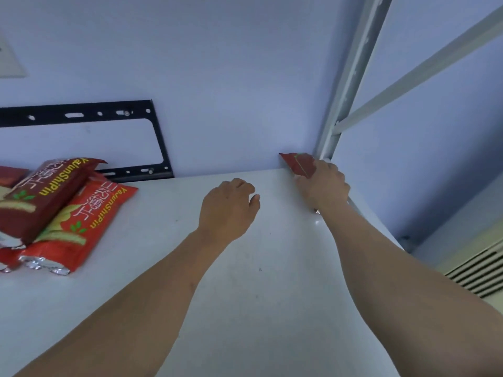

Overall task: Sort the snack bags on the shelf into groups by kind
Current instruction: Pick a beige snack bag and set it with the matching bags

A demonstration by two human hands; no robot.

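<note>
- the dark red snack bag (299, 164) in my right hand (325, 186) reads as light, thin foil: soft and crinkly, probably slick, with contents that i'd guess crush easily.
- i judge the safest hold is on the flat sealed end or across the width with a light pinch, not a squeeze on the puffed middle.
- my right hand has its fingers curled around that bag at the far right corner of the white shelf (245, 281), just beside the grey upright post (351, 77); most of the bag is hidden under the hand, so i can't be sure of its kind, though the red colour and green mark look like those on the bags at the left.
- my left hand (228, 208) rests loosely curled on the shelf near the middle, holding nothing.
- the other bags sit far left: a dark red yaJunshipin bag (46, 197) lies tilted on top of an orange-red yaJunshipin bag (81, 224), both with yellow lettering, green leaf marks and crimped silver ends facing near.
- those two are well apart from the bag in my grip.
- a black wall bracket (160, 137) hangs behind the pile.
</note>
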